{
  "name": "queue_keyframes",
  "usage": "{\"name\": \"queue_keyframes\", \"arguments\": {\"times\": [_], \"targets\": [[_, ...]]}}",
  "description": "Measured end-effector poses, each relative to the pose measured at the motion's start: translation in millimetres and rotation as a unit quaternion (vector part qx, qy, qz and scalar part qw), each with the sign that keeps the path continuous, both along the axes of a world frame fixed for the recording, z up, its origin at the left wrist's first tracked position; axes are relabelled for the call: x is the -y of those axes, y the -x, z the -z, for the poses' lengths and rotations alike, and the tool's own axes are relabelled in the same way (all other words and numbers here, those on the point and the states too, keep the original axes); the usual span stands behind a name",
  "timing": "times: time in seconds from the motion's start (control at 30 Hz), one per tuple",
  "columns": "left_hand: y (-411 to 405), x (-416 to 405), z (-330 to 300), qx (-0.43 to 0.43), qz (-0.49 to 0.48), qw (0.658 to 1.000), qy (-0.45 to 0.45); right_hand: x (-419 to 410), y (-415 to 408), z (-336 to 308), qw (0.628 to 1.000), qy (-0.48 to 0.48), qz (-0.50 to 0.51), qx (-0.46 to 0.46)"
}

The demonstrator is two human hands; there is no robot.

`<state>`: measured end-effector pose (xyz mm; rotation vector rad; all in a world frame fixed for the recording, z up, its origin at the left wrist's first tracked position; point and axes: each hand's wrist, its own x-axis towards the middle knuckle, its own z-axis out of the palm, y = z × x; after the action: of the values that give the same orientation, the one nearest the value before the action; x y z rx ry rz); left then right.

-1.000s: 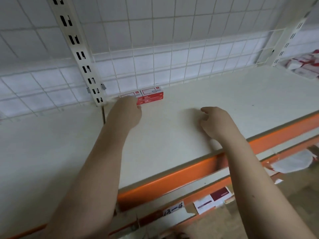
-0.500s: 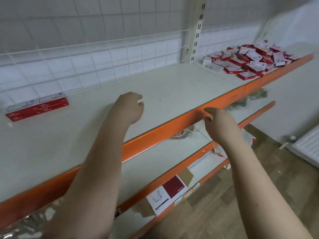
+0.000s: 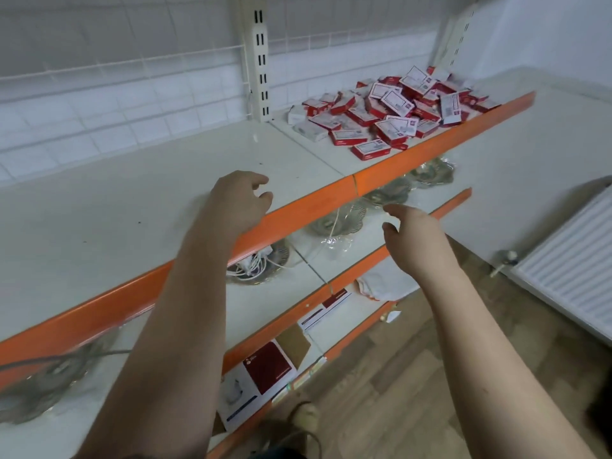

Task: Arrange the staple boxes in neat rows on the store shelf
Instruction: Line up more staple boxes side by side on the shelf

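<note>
Staple boxes (image 3: 394,114) heaped on shelf (image 3: 132,207), right end, seemingly unsorted.

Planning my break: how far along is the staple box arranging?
Barely started, judging by this view. No finished row shows on the shelf. The left hand and right hand hold nothing. The staple boxes lie in a loose heap at the far right, all waiting to be lined up.

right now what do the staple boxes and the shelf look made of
Staple boxes: likely thin printed cardboard, red and white, with sharp folded edges. Shelf: looks like painted metal, smooth off-white, with an orange front lip; the material is not certain.
</note>
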<state>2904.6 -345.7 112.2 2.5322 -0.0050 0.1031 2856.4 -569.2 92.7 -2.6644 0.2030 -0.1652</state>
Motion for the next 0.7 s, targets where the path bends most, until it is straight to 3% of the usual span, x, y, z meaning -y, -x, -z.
{"name": "queue_keyframes", "arguments": {"times": [0.37,0.7], "targets": [[-149.0,90.1,-8.1,0.043,0.013,0.999,0.005,82.8,-148.4,-1.0,0.997,-0.026,0.022,0.069],[-221.1,127.6,-13.5,0.044,-0.006,0.999,-0.005,104.9,-235.9,2.5,0.999,-0.042,0.014,0.028]]}}
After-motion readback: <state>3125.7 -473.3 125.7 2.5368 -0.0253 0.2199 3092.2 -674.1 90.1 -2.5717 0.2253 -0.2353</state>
